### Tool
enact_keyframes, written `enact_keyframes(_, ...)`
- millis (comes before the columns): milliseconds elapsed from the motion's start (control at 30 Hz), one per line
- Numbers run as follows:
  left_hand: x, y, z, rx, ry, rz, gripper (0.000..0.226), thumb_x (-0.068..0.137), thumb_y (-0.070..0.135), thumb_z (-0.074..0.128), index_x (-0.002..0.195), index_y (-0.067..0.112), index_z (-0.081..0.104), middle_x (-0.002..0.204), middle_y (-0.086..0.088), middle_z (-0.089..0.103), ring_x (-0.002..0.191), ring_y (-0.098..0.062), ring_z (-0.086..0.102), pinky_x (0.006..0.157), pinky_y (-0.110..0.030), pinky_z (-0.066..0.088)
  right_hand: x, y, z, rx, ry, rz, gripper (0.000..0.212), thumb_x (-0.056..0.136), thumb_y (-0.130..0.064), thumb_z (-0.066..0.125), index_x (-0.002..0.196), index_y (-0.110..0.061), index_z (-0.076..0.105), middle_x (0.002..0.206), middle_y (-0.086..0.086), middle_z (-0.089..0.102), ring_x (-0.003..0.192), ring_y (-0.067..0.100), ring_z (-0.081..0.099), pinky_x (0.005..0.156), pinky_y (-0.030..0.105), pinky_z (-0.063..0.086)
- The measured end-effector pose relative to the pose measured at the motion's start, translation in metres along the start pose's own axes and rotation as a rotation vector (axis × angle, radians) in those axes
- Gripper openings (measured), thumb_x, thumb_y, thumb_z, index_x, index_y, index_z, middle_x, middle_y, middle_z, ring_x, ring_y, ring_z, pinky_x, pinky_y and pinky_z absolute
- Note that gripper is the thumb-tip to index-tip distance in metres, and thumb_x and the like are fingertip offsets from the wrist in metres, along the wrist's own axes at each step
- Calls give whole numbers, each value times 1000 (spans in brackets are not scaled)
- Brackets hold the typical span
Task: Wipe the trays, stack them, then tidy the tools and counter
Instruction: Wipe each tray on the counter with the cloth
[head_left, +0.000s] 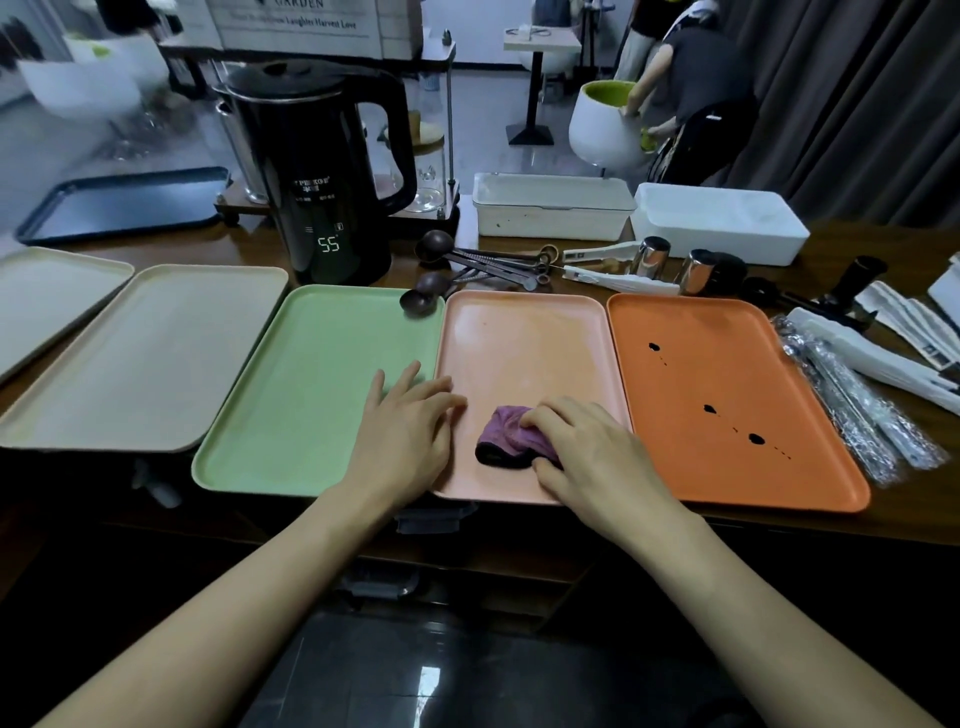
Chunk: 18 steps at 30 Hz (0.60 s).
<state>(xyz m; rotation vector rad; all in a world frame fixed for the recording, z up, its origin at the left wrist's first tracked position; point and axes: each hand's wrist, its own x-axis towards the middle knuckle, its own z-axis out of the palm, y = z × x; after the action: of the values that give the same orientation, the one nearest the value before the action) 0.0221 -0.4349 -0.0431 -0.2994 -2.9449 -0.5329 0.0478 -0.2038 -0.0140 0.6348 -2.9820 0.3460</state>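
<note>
Kettle readout "55"; right hand curled round purple cloth, left hand spread flat.

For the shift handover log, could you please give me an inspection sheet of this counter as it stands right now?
Surface: dark wooden counter, mostly covered by trays.
Job's things: purple cloth on the pink tray; orange tray has dark spots; green tray and beige trays look clean.
Clutter: kettle, measuring spoons, two white boxes, wrapped cutlery.
Hands: left hand rests flat across the green and pink tray edges; right hand grips the cloth.
Cables: nothing seen.
Surroundings: curtain at right; a person behind the counter.
</note>
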Motion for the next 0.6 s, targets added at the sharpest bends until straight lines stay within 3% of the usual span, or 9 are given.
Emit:
enact_keyframes(167, -2, 2, -1, 19, 4, 5, 45, 94, 29, 38, 125, 28, 71, 147, 3, 58, 149, -31, 34, 122, -56, 14, -6, 5, 9, 24, 95, 2, 30, 89, -28, 63, 118, -29, 58, 121, -10, 50, 103, 20, 51, 69, 28, 37)
enact_keyframes(367, -2, 3, -2, 46, -20, 7, 45, 95, 29, 39, 129, 28, 69, 149, 3, 56, 149, -32, 33, 122, -56, 15, -1, 7, 1, 123, 174, 20, 22, 86, -22, 66, 107, -25, 64, 105, -8, 58, 92, 21, 56, 67, 28, 33)
enact_keyframes(433, -2, 2, 0, 34, -16, 2, 41, 99, 28, 42, 133, 27, 66, 148, 2, 56, 149, -33, 34, 121, -56, 17, 3, 9, -14, 327, 182, 97, 24, 85, -22, 65, 107, -31, 65, 102, -12, 63, 90, 12, 57, 67, 28, 34)
enact_keyframes(500, -3, 2, 2, 20, 1, -13, 42, 104, 33, 39, 139, 26, 61, 147, 1, 58, 148, -34, 36, 121, -56, 19, 9, 6, -27, 558, 164, 193, 21, 85, -22, 67, 104, -33, 66, 96, -13, 69, 84, 7, 60, 68, 24, 44)
enact_keyframes(600, -3, 2, 4, 25, 2, -26, 43, 107, 35, 36, 145, 24, 53, 144, 0, 60, 146, -35, 38, 120, -55, 22, 22, 7, -32, 972, 67, 380, 21, 88, -13, 69, 101, -29, 67, 85, 8, 71, 72, 16, 62, 69, 30, 46)
